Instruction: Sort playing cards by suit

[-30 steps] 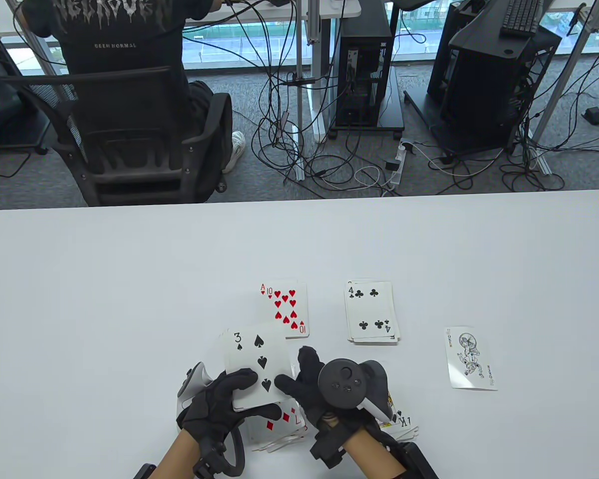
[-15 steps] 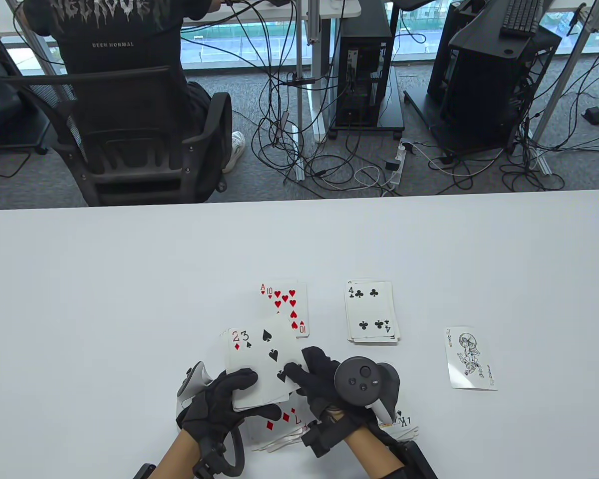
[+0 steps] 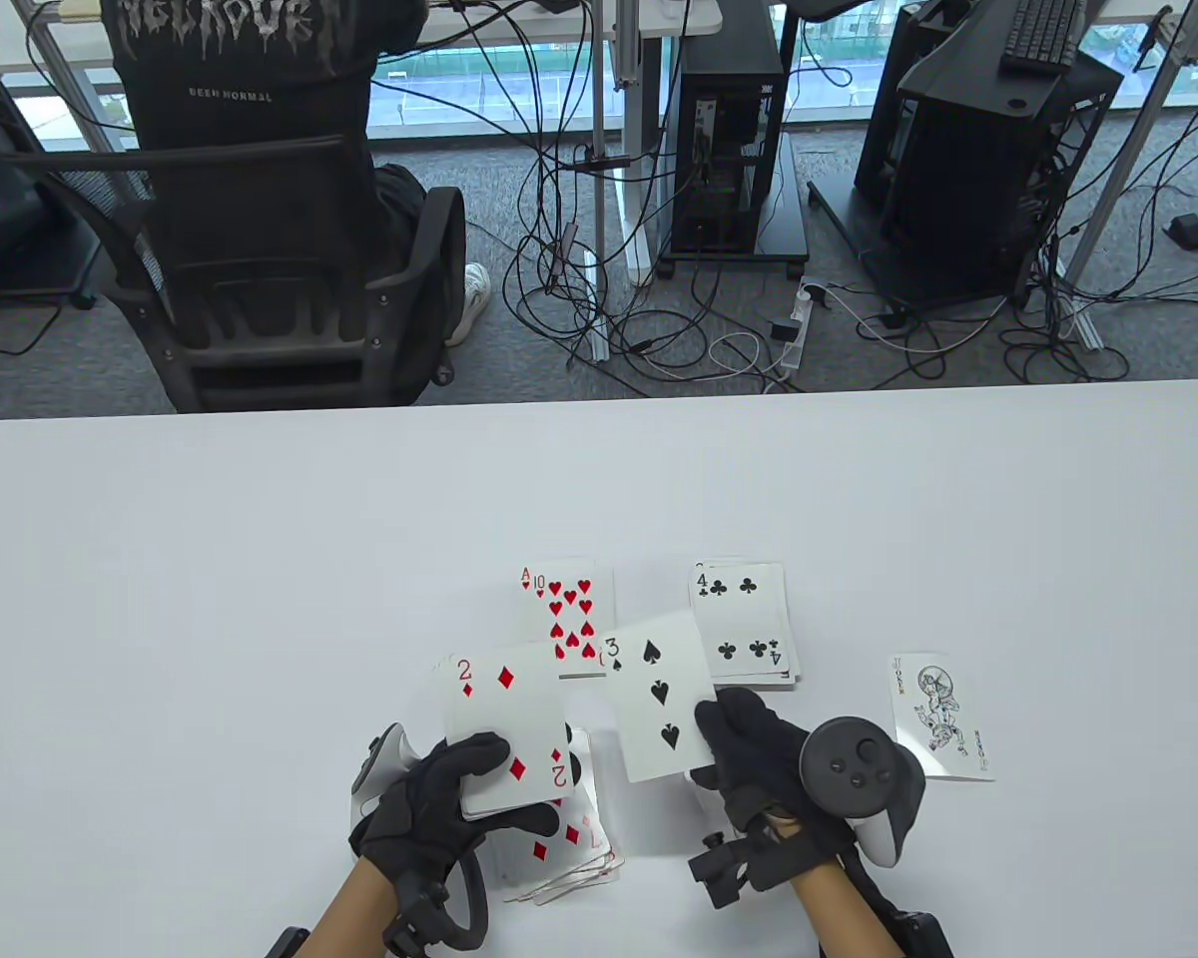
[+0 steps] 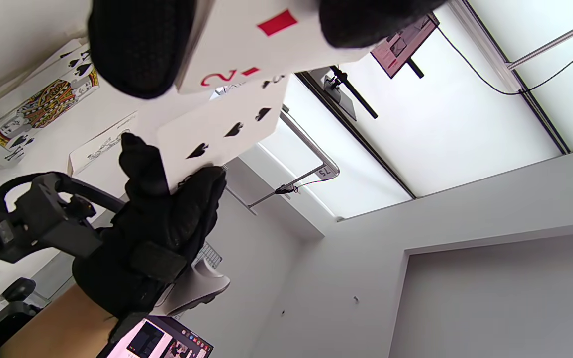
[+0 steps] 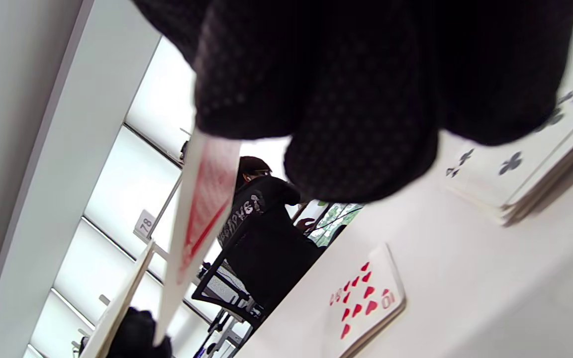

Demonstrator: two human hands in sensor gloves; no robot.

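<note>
My left hand (image 3: 456,788) grips a face-up deck with the 2 of diamonds (image 3: 507,723) on top, just above the table. It also shows in the left wrist view (image 4: 246,44). My right hand (image 3: 734,733) pinches the 3 of spades (image 3: 659,699) by its right edge and holds it off the table between the hearts pile (image 3: 569,611) and the clubs pile (image 3: 744,624). The card shows in the left wrist view (image 4: 217,134) and edge-on in the right wrist view (image 5: 202,209). A diamonds pile (image 3: 564,848) lies under my left hand.
A joker (image 3: 938,717) lies face up to the right of the clubs pile. A king of spades (image 4: 43,107) lies on the table near my right wrist, seen only in the left wrist view. The table's far half (image 3: 599,479) is bare white.
My right hand has drawn the 3 of spades off the deck and carried it to the right. The 2 of diamonds is now uncovered on the deck. My left hand has stayed put.
</note>
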